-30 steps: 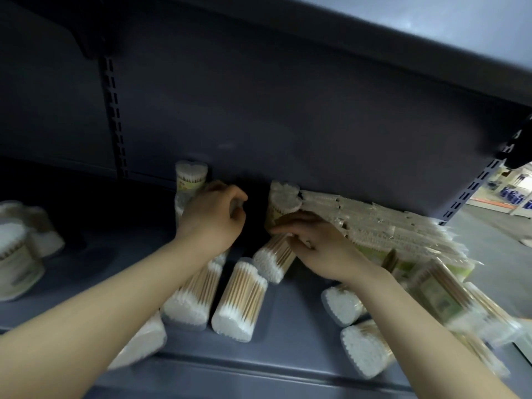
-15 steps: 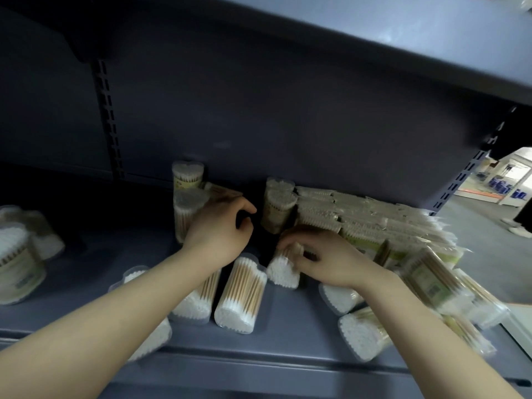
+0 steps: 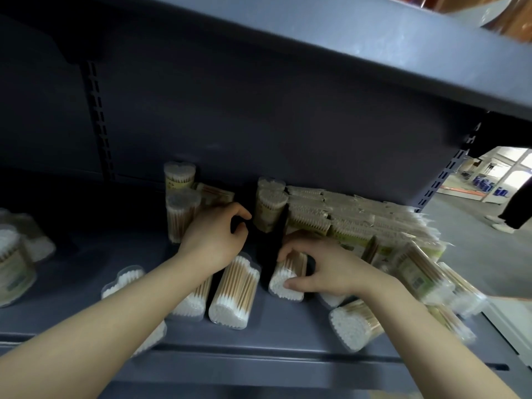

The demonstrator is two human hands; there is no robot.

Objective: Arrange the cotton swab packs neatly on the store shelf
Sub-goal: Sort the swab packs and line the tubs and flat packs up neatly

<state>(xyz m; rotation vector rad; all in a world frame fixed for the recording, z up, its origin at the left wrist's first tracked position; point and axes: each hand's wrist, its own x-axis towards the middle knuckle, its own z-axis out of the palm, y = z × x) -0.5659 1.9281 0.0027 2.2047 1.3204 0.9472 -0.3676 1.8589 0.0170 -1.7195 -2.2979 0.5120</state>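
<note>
Clear cotton swab packs lie and stand on a grey shelf (image 3: 288,344). My right hand (image 3: 331,269) grips one lying pack (image 3: 286,280), thumb on its white-tipped end and fingers over its top. My left hand (image 3: 214,237) sits beside two upright packs (image 3: 182,214) at the back; thumb and forefinger curve round a dark gap with nothing seen between them. Another upright pack (image 3: 270,210) stands behind the gap. Two packs (image 3: 234,292) lie side by side below my left wrist, and one more (image 3: 123,279) lies left of my forearm.
A row of flat bagged swab packs (image 3: 359,220) leans along the back right. More loose packs (image 3: 354,326) lie at the front right edge. Round swab tubs (image 3: 14,269) sit far left. An upper shelf (image 3: 345,38) hangs overhead. A person's legs (image 3: 515,208) show in the aisle.
My right hand has drawn the lying pack toward the shelf front. My left hand has slid down and right off the upright packs. The view has tilted up a little.
</note>
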